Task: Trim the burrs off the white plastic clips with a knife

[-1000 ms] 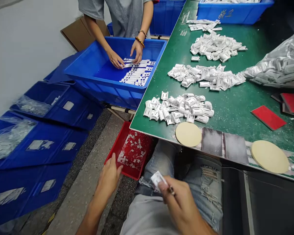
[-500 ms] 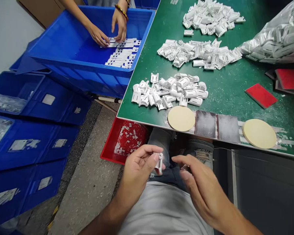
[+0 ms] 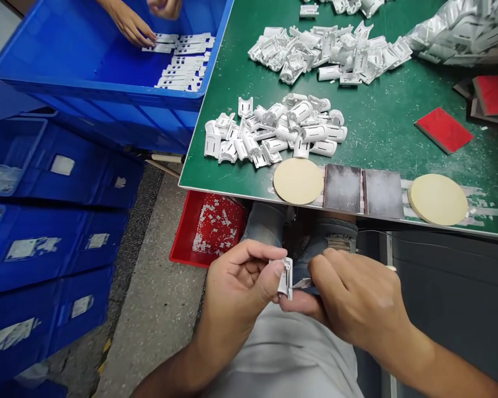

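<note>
Head view: green tabletop [image 3: 390,110] fills the upper right, front edge just ahead of the wearer's knees. Stacked blue bins [image 3: 78,237] at far left, labels on their sides. Big blue crate [image 3: 120,116] beside the tabletop's left edge; white strips [image 3: 185,63] lined up inside, a co-worker's hand [image 3: 130,25] at them. Red bin [image 3: 180,243] low, partly under the tabletop corner, with small white scraps [image 3: 216,221] in it. Clear bag [image 3: 468,33] of white pieces at top right, next to the middle pile [image 3: 327,50]; near pile [image 3: 276,130] sits closer to the front edge.

Hands are over the lap. Right hand [image 3: 357,296]: grip closed on a tool, handle mostly hidden. Left hand [image 3: 240,282]: grip clamped, thumb and fingers pinching one white part [image 3: 288,276], about upright, in front of the tabletop edge. Along that edge: cream disc [image 3: 297,181], two dark blocks, second disc. Smallest: the tool's thin blade [image 3: 302,283], pointing at the part. Can't tell if they touch.
</note>
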{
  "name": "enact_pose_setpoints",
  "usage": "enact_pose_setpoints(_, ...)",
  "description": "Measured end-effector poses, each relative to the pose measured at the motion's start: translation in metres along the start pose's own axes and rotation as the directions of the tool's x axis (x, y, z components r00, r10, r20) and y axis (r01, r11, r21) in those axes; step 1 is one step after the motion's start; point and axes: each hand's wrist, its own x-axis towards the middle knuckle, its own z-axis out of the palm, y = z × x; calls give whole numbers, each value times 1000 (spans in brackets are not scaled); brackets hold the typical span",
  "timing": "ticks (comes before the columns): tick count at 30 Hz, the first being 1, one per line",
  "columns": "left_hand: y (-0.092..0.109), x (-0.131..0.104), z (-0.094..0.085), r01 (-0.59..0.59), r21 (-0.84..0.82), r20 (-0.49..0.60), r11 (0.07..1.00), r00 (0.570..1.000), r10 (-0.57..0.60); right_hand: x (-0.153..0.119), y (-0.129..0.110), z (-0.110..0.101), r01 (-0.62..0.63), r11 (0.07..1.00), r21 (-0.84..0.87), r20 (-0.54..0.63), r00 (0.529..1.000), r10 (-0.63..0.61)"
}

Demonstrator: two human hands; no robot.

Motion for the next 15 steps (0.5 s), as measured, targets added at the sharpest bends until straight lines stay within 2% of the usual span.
enact_pose_setpoints(6,-1,-1,0,-60,3,-15,998,998,60,0,-2,0,-26,999,-38,-18,1000,25)
enact_pose_setpoints(15,-3,-2,0,-49,13,-26,999,998,49,-2,-3,2,-11,999,-33,-21,1000,11)
